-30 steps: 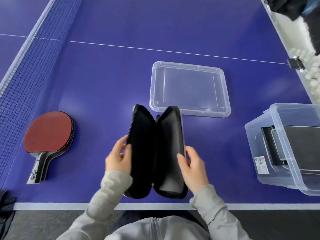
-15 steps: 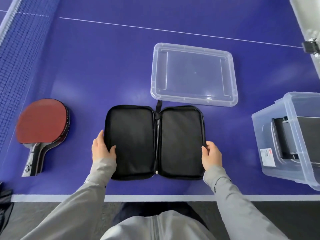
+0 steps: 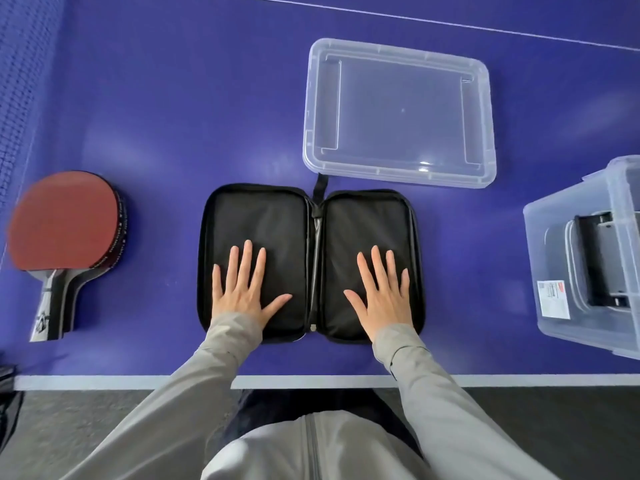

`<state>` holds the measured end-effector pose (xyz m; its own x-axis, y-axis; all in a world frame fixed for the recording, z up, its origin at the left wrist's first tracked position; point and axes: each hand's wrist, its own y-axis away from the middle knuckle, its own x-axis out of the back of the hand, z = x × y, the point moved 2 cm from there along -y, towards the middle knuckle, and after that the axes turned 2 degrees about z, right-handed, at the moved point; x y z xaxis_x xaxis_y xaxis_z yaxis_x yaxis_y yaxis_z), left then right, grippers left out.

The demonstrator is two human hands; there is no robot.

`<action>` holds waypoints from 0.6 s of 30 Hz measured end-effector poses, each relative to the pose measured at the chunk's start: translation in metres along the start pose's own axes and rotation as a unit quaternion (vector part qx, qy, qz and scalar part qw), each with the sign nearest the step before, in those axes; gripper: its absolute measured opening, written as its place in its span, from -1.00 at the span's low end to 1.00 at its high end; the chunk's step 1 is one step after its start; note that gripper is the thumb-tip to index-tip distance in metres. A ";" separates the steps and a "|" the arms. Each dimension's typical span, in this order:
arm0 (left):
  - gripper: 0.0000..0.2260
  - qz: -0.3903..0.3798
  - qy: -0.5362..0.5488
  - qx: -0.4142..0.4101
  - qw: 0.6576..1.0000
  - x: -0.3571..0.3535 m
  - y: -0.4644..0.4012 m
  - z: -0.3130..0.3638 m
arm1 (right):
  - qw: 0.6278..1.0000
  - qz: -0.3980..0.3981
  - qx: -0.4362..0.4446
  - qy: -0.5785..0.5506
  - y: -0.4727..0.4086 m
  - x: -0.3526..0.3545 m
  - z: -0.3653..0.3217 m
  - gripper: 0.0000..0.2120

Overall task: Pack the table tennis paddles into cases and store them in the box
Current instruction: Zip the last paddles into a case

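A black paddle case [image 3: 277, 220] lies spread flat on the blue table, both halves facing up and nothing inside. My left hand [image 3: 244, 289] presses flat on its left half with straight fingers. My right hand [image 3: 382, 291] presses flat on the right half the same way. To the left of the case lies a red-faced paddle [image 3: 65, 221], stacked on another, handles toward me. At the right edge stands a clear plastic box [image 3: 540, 258] with a dark case inside.
The clear box lid [image 3: 398, 109] lies upside down just beyond the case. The net [image 3: 17, 98] runs along the far left. The table's white front edge [image 3: 311, 381] is close below the case.
The case went from half folded and held upright to lying flat. Both hands left its outer edges and now press on its inner faces.
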<state>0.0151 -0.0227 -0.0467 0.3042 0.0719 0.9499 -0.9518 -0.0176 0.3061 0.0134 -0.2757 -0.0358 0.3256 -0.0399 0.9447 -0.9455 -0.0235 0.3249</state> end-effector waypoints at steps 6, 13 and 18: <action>-0.21 -0.002 -0.030 0.002 1.000 0.000 -0.002 -0.001 | 1.000 0.004 -0.006 0.009 0.000 -0.001 -0.001 -0.36; -0.30 -0.022 0.017 -0.017 0.999 0.011 -0.005 -0.007 | 1.000 -0.023 -0.011 0.008 -0.001 0.010 -0.006 -0.33; -0.43 0.041 0.096 -0.010 0.995 0.037 0.007 -0.037 | 1.000 -0.019 -0.022 0.007 0.000 0.021 -0.009 -0.33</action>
<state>0.0182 0.0165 -0.0114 0.2152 0.2598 0.9414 -0.9741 -0.0109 0.2257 0.0201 -0.2674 -0.0153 0.3610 -0.0257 0.9322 -0.9322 0.0189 0.3615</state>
